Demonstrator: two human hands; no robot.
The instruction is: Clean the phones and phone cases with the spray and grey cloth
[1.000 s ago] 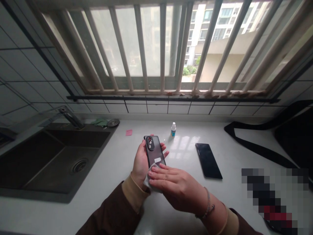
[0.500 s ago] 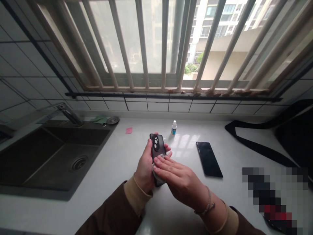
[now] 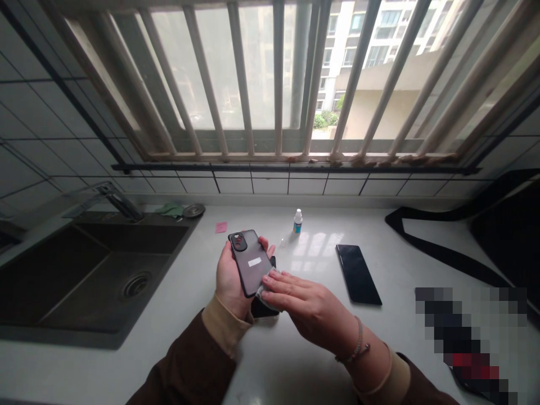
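Note:
My left hand (image 3: 228, 278) grips a translucent phone case (image 3: 254, 274) with black edges, its camera cutout at the upper left. Skin shows through the cutout holes, and a small white label sits on the back. Fingers of my right hand (image 3: 306, 301) press a crumpled pale cloth (image 3: 262, 290) against the case's lower right edge. Most of the cloth is hidden beneath those fingers. Under both hands, a dark flat object (image 3: 265, 310) lies on the counter, partly covered; its kind cannot be made out.
A black phone (image 3: 359, 275) lies to the right on the white counter (image 3: 177, 360). Behind are a small white bottle (image 3: 297, 223) and a pink note (image 3: 221, 227). At left is a sink (image 3: 105, 287) with a faucet (image 3: 120, 201); a black strap (image 3: 447, 242) lies at right.
My left hand has shifted left and turned the case, so its lower end swings right. The white label and the dark object underneath now show. My right hand has stayed nearly in place.

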